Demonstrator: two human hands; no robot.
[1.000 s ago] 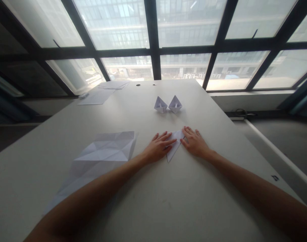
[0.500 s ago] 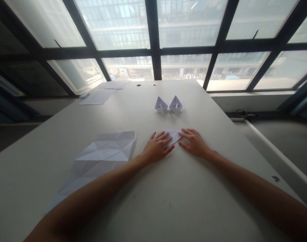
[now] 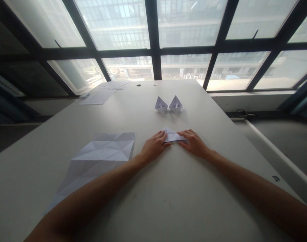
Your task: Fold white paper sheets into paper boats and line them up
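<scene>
A small folded piece of white paper (image 3: 172,136) lies low over the table between my hands, its long straight edge toward me and a point at its upper left. My left hand (image 3: 155,144) grips its left end, fingers together on top and thumb along the near edge. The right end is held by my right hand (image 3: 192,142), fingers over it and thumb close to the near edge. My fingers hide both ends of the paper. Beyond it stand two folded paper boats (image 3: 161,105), side by side with their peaks up.
A large creased sheet of paper (image 3: 104,151) lies at the left, partly under my left forearm. More flat white sheets (image 3: 99,96) rest at the table's far left. The white table (image 3: 153,208) reaches toward the windows. A pale pipe (image 3: 279,153) runs beyond its right edge.
The folded paper has turned so its near edge now lies nearly level. My left fingers, spread over it before, have drawn together at its left end. The boats stay put.
</scene>
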